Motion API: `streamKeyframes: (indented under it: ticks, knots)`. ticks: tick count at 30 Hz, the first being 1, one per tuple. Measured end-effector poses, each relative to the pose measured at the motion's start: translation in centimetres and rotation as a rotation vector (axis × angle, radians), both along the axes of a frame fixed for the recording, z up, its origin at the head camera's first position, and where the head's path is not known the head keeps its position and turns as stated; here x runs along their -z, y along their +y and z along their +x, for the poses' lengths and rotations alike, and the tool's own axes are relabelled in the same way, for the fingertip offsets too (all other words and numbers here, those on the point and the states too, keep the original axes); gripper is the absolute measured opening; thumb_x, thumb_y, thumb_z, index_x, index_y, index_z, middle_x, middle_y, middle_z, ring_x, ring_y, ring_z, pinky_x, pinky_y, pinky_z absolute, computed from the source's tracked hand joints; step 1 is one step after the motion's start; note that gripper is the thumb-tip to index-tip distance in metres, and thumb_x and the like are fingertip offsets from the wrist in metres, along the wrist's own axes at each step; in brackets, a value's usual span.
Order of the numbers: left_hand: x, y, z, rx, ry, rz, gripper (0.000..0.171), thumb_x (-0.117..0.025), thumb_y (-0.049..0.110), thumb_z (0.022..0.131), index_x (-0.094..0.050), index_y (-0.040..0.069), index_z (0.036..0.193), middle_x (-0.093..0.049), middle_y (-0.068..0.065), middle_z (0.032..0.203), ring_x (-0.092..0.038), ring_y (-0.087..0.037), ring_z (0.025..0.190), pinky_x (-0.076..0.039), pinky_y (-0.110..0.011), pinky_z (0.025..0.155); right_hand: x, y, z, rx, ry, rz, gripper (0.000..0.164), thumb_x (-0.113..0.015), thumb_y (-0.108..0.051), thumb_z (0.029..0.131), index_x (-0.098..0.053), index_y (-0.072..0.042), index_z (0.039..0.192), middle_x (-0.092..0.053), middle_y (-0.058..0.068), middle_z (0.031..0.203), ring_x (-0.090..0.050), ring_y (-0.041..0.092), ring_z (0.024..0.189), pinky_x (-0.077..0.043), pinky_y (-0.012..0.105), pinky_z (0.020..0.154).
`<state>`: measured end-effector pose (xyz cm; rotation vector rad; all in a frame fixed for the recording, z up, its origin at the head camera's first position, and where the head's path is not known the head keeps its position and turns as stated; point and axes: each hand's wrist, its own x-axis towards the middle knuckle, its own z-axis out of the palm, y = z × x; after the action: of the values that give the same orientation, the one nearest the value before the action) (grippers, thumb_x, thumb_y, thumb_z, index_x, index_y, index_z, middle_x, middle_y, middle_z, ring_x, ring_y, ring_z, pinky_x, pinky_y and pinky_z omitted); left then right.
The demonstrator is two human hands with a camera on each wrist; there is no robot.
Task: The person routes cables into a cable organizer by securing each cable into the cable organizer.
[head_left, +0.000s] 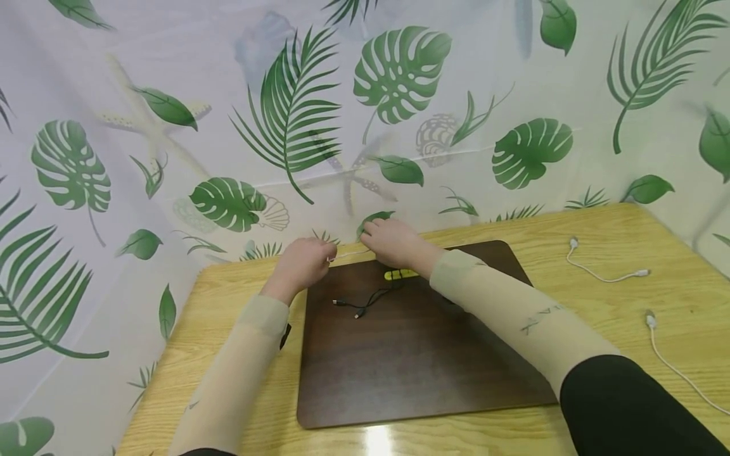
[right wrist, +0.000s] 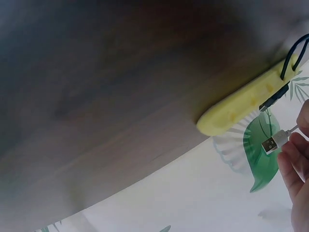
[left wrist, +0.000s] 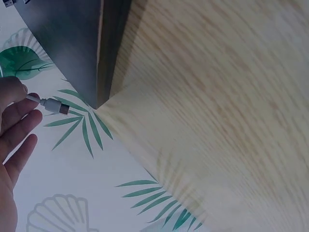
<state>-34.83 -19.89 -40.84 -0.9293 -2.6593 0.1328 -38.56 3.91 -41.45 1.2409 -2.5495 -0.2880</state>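
Note:
Above the far edge of a dark brown board, a white USB cable stretches between both hands. My left hand pinches it just behind its small connector, seen in the left wrist view. At the other end, my right hand pinches the cable behind its USB-A plug. A yellow cable holder lies near the board's far edge, below the right hand and partly hidden by the right forearm. Through it runs a black cable, with its plugs loose on the board.
Two more white cables lie on the wooden table to the right: a short one and another running out of frame. A leaf-patterned sheet hangs directly behind the table's far edge and along the left side.

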Motion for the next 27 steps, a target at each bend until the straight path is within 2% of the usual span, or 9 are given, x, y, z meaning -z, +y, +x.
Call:
streamKeyframes:
  ticks: [4,10,15,21,27]
  knots:
    - [0.1,0.0,0.5,0.060,0.013,-0.010,0.015,-0.065,-0.003,0.089,-0.070,0.010,0.084,-0.072,-0.002,0.077,-0.069,-0.025,0.071,-0.058,-0.042,0.071,0.1,0.6,0.3,-0.037,0.027,-0.016,0.008,-0.063,-0.009,0.103,-0.068,-0.006,0.108,-0.069,0.011,0.108,-0.066,0.026,0.093,-0.058,0.038,0.077]
    - [0.4,0.3,1.1,0.141,0.074,-0.003,0.013,-0.069,-0.003,0.087,-0.071,0.010,0.085,-0.072,-0.002,0.076,-0.070,-0.024,0.069,-0.058,-0.041,0.069,0.5,1.4,0.6,-0.071,0.058,-0.029,0.009,-0.064,-0.007,0.100,-0.069,-0.007,0.108,-0.069,0.009,0.105,-0.064,0.024,0.089,-0.055,0.038,0.074]
    - [0.5,0.5,1.5,0.169,0.127,-0.001,0.016,-0.069,-0.004,0.086,-0.067,0.011,0.080,-0.064,-0.002,0.069,-0.065,-0.024,0.062,-0.055,-0.040,0.061,0.6,2.0,0.7,-0.099,0.092,-0.031,0.012,-0.065,-0.008,0.099,-0.070,-0.007,0.110,-0.069,0.008,0.101,-0.064,0.023,0.086,-0.056,0.038,0.076]
    - [0.3,0.6,2.1,0.194,0.151,-0.005,0.018,-0.069,-0.004,0.086,-0.063,0.011,0.079,-0.056,-0.002,0.066,-0.058,-0.023,0.059,-0.050,-0.038,0.057,0.5,2.6,1.0,-0.132,0.098,-0.030,0.012,-0.066,-0.009,0.098,-0.069,-0.008,0.110,-0.067,0.008,0.102,-0.063,0.024,0.087,-0.054,0.040,0.077]
    - [0.0,0.7,2.6,0.193,0.156,-0.020,0.015,-0.070,-0.003,0.085,-0.064,0.011,0.082,-0.059,-0.002,0.070,-0.061,-0.024,0.063,-0.052,-0.039,0.060,0.3,3.1,1.4,-0.188,0.137,-0.050,0.003,-0.066,-0.009,0.096,-0.067,-0.011,0.097,-0.064,0.006,0.095,-0.060,0.025,0.083,-0.051,0.040,0.076]
